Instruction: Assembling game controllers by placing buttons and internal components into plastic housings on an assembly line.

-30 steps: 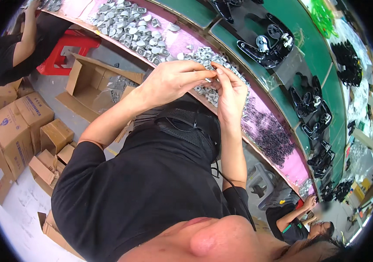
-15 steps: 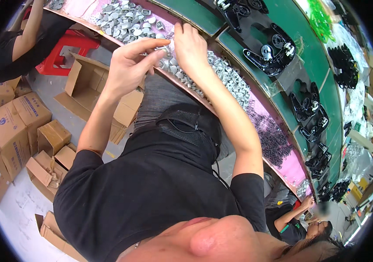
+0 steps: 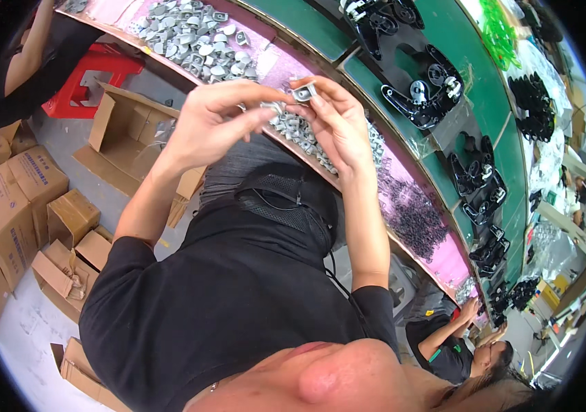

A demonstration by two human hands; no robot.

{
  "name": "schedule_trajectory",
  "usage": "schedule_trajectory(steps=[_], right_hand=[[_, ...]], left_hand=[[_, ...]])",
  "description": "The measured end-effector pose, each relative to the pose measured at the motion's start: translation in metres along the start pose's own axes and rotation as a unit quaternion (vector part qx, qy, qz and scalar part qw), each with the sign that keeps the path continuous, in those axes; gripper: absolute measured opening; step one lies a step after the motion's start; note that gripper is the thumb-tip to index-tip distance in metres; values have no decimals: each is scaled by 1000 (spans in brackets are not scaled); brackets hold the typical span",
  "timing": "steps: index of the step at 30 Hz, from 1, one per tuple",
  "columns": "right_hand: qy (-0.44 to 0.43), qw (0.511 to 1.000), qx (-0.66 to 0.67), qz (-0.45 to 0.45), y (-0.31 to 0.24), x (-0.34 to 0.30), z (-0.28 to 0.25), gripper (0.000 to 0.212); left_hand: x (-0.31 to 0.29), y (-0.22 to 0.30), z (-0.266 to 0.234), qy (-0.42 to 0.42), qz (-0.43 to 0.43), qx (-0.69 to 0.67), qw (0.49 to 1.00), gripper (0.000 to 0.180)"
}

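Note:
My right hand (image 3: 340,123) is closed, pinching a small grey plastic cap (image 3: 302,92) between thumb and fingers, its hollow side showing. Just to the left, my left hand (image 3: 219,123) pinches a small shiny, pale grey part (image 3: 274,108) between thumb and forefinger; its exact shape is too small to tell. The two hands nearly meet above the pink-topped bench edge. Beneath them spreads a heap of small silvery metal-looking parts (image 3: 300,134), partly hidden by my hands. A pile of loose grey plastic caps (image 3: 190,41) lies farther left on the pink strip.
Small black rings or springs (image 3: 416,216) are heaped to the right. Black controller-like housings (image 3: 427,86) stand on the green conveyor (image 3: 348,75) beyond the bench. Open cardboard boxes (image 3: 118,141) and a red stool (image 3: 94,79) are at the left. Other people sit on both sides.
My right hand has come back from the pile and turned toward me, now showing a grey cap in its fingers. My left hand stays close by, still pinching its small part.

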State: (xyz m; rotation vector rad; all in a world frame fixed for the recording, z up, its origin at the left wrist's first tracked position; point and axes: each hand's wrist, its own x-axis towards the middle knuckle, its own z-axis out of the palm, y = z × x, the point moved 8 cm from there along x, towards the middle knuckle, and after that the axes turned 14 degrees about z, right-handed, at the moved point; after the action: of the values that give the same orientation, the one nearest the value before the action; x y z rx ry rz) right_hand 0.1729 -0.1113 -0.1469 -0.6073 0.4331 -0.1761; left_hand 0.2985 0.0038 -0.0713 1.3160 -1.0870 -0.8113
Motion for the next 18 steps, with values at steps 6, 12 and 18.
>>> schedule_trajectory(steps=[6, 12, 18], right_hand=[[9, 999, 15, -34, -1, -24, -12, 35], [17, 998, 0, -60, -3, -32, -20, 35], [16, 997, 53, -45, -1, -35, -19, 33]], left_hand=[[12, 7, 41, -104, 121, 70, 985, 27], [16, 8, 47, -99, 131, 83, 983, 27], [17, 8, 50, -80, 176, 139, 971, 27]])
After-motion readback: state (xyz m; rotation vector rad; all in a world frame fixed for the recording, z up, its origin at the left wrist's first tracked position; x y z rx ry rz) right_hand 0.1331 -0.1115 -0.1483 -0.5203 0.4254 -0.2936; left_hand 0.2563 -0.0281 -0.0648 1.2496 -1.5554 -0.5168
